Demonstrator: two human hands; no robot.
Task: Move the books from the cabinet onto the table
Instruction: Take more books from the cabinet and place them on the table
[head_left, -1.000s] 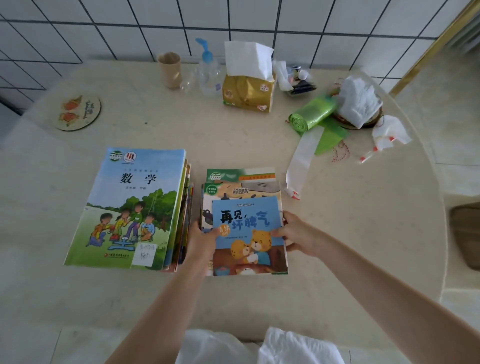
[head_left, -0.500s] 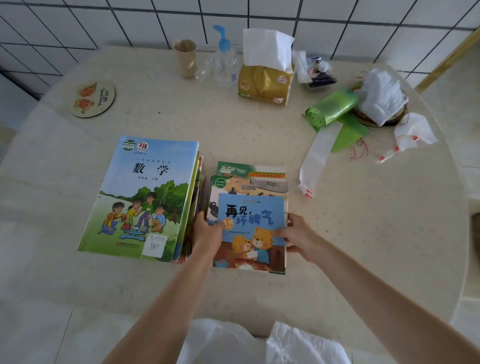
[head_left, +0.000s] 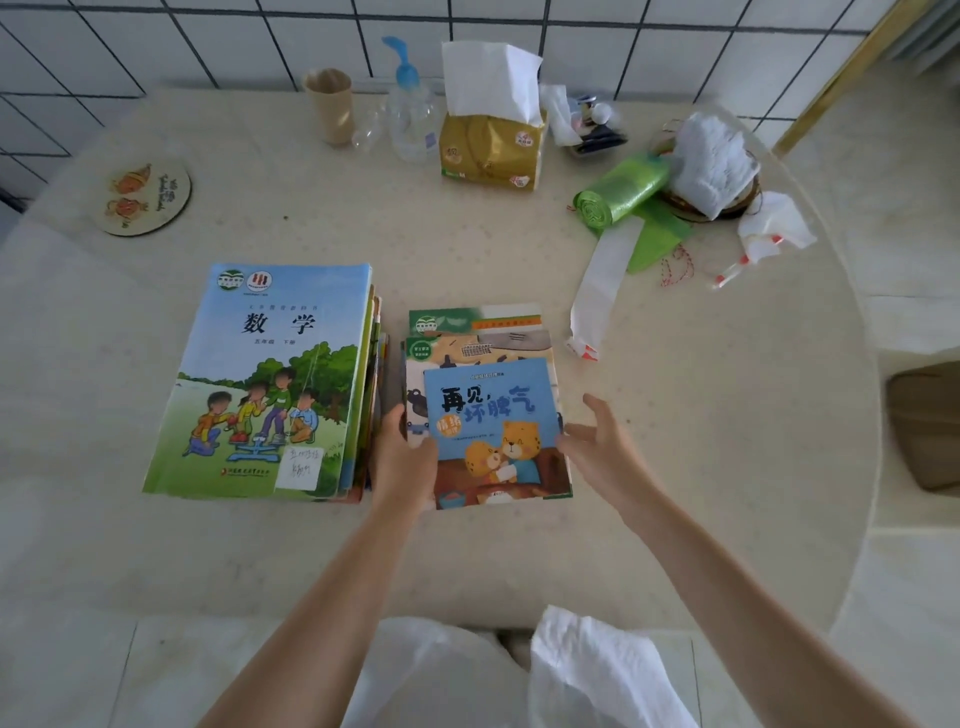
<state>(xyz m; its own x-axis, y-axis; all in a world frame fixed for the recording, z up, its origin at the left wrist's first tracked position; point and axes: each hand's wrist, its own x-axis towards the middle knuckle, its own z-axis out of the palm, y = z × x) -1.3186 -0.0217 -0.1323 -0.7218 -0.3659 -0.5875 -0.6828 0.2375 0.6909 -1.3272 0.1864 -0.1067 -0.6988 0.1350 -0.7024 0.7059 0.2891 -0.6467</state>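
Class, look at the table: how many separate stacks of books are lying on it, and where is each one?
2. The left stack, topped by a large maths textbook, lies left of centre. The right stack, topped by a small blue picture book, lies beside it between the hands. Books underneath are mostly hidden.

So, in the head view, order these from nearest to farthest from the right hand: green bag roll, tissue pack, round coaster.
From the right hand:
1. Green bag roll, ahead, slightly right.
2. Tissue pack, farther back, near the wall.
3. Round coaster, far left.
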